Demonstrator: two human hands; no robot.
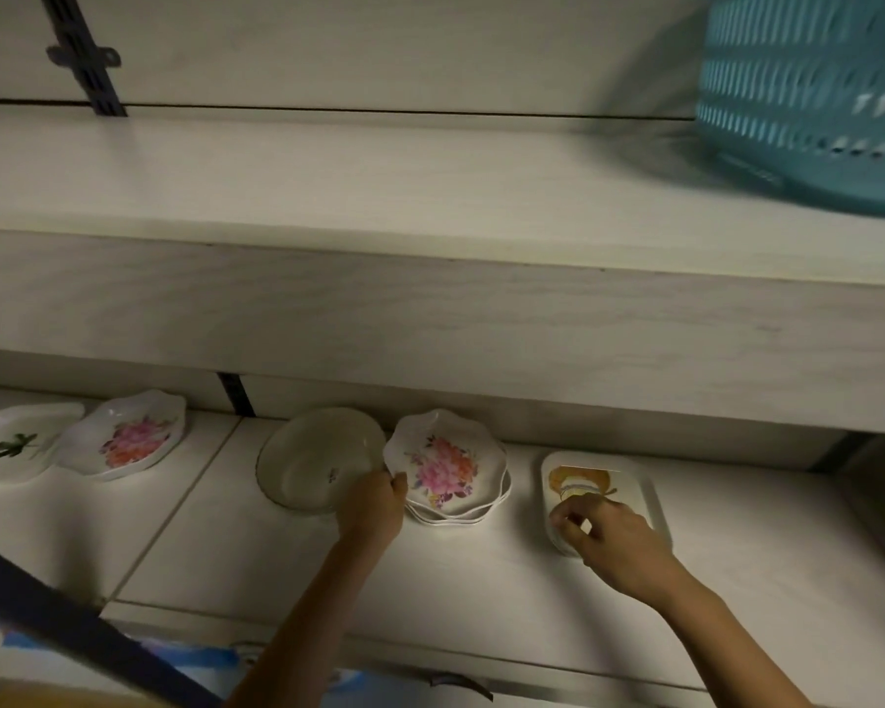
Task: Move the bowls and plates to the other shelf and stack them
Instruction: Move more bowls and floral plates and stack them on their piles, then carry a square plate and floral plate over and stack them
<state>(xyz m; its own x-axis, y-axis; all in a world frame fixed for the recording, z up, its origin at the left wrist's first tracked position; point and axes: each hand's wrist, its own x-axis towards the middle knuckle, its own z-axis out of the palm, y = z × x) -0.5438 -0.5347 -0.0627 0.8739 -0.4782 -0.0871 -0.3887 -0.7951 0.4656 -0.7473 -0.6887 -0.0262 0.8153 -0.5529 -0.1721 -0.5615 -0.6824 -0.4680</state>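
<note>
On the lower shelf (481, 580) sits a stack of scalloped floral plates (448, 470). My left hand (374, 505) grips the stack's left edge. Just left of it lies a plain round white plate (313, 459). To the right lies a rectangular plate with an orange picture (629, 482); my right hand (606, 534) curls its fingers over that plate's near left corner. Further left rest another floral scalloped plate (126, 436) and a white plate with a green leaf (14, 444), overlapping slightly.
A wide upper shelf (379, 186) runs above, its thick front edge overhanging the plates. A teal perforated basket (808, 94) stands on it at the right. A dark bracket rail (80, 53) is on the back wall. A dark bar (72, 631) crosses the lower left.
</note>
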